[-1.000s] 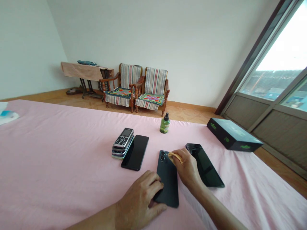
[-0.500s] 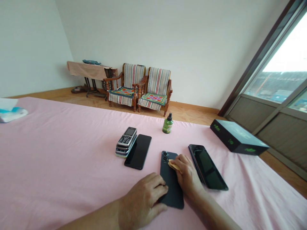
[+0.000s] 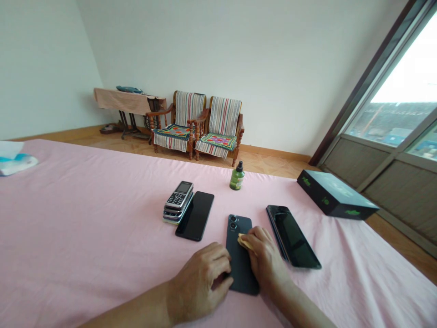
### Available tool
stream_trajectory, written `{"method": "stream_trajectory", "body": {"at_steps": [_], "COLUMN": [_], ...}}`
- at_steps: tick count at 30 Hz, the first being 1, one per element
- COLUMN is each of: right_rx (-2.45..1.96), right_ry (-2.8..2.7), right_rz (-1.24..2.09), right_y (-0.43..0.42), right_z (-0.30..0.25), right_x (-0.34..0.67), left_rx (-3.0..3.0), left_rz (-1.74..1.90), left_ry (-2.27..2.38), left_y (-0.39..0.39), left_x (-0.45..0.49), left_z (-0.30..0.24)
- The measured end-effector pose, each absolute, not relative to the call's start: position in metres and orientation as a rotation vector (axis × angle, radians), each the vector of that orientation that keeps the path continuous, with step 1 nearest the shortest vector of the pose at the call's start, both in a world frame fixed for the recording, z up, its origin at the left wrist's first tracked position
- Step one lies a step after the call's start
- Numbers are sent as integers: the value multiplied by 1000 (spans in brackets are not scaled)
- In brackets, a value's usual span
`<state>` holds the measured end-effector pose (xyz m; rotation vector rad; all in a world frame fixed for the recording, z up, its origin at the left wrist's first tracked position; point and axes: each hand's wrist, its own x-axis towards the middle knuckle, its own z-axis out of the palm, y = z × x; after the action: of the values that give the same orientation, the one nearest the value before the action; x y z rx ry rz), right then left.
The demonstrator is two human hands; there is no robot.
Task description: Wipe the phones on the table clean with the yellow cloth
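Observation:
A dark smartphone (image 3: 241,259) lies back side up on the pink cloth, its camera lenses at the far end. Against its left edge rest the curled fingertips and thumb of my left hand (image 3: 201,280), steadying it. My right hand (image 3: 266,257) is closed around a folded yellow wiping cloth (image 3: 245,242), pressed on the phone's back just below the cameras. To the left lie a black smartphone (image 3: 196,216), screen up, and a stack of phones topped by a silver keypad phone (image 3: 179,195). More stacked smartphones (image 3: 295,237) sit right of my right hand.
A green spray bottle (image 3: 236,176) stands beyond the phones. A black box (image 3: 336,193) lies at the right near the bed-like surface's far edge. At far left is a tissue pack (image 3: 18,163). Two wooden chairs (image 3: 216,127) and a cloth-covered table (image 3: 126,101) stand by the wall.
My right hand has slid the yellow cloth slightly down the phone's back, toward me. My left fingers have drawn back from over the phone to its left edge. The view has shifted slightly.

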<state>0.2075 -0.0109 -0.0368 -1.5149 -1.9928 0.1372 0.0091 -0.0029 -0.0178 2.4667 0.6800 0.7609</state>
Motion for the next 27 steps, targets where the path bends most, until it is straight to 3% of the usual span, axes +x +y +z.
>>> {"method": "stream_trajectory", "body": {"at_steps": [7, 27], "right_rx": [-1591, -1609], "right_ry": [-1971, -2065], "right_rz": [32, -4], "right_y": [41, 22], "right_z": [-38, -32], "right_x": [210, 204], "left_rx": [2498, 2496], "left_rz": [731, 718], "left_ry": [673, 683], "left_y": [-2, -3], "left_x": [9, 8], "left_z": [-16, -17]}}
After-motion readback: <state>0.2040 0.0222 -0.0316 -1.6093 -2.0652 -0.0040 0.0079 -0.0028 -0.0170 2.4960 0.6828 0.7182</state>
